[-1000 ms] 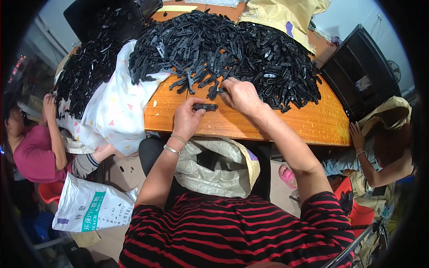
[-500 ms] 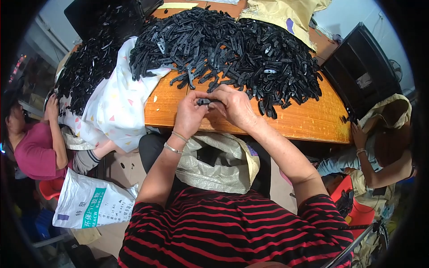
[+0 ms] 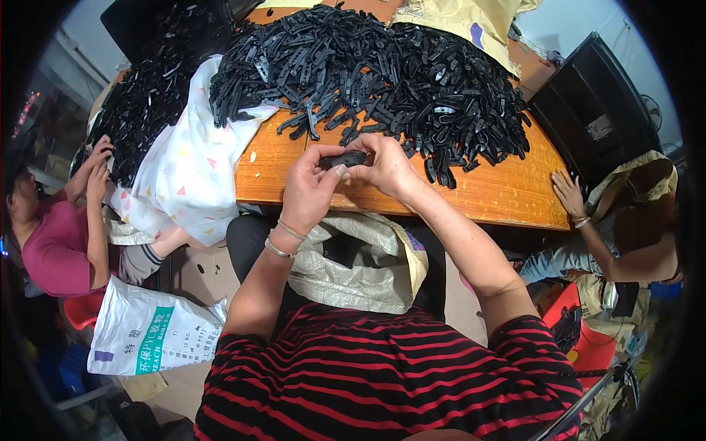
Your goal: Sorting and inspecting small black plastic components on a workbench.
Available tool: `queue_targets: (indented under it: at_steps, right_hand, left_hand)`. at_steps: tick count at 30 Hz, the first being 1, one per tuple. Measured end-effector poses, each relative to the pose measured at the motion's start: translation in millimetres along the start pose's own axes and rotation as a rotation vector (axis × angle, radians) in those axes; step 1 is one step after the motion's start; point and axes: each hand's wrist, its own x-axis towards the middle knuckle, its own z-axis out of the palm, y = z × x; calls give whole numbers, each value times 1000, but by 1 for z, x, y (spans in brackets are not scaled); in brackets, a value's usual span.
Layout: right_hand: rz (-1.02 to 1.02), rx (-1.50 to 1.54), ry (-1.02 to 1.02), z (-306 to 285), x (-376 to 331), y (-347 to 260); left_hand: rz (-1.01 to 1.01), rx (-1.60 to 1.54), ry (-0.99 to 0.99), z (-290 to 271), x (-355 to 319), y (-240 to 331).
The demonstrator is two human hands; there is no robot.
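Head view: black part held between both hands.
The left hand (image 3: 306, 188) and right hand (image 3: 391, 167) pinch a small black part (image 3: 346, 159) between their fingers, over the near edge of the tabletop (image 3: 500, 197), just in front of the pile of black parts (image 3: 331, 66). The part should handle as light, stiff and perhaps slightly slippery; fragility cannot be told. Grip is best taken at its two ends. It looks dark, short and elongated; finer detail is hidden by the fingers.

Joins right hand (image 3: 388, 167), at pile of black parts (image 3: 323, 66) 1 second ago, to left hand (image 3: 309, 185); holds dark piece (image 3: 346, 159) with 2.
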Motion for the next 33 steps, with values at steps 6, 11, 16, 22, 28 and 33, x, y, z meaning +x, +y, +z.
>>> queue_targets:
  at_steps: [6, 11, 16, 22, 28, 33]
  right_hand:
    - [-79, 139, 49, 9, 4, 26]
    - [-90, -11, 180, 17, -2, 33]
    - [-28, -22, 124, 15, -15, 21]
    - [-224, -125, 242, 19, -26, 30]
    - [-27, 238, 168, 32, -36, 35]
    - [-65, 69, 176, 34, -48, 34]
  left_hand:
    - [78, 72, 32, 1, -1, -3]
    - [-34, -24, 29, 0, 0, -5]
    - [-159, 2, 27, -13, -3, -8]
    - [-119, -141, -59, -9, -8, -9]
    - [-108, 130, -30, -11, -19, -9]
    - [-177, -115, -18, -7, -32, -9]
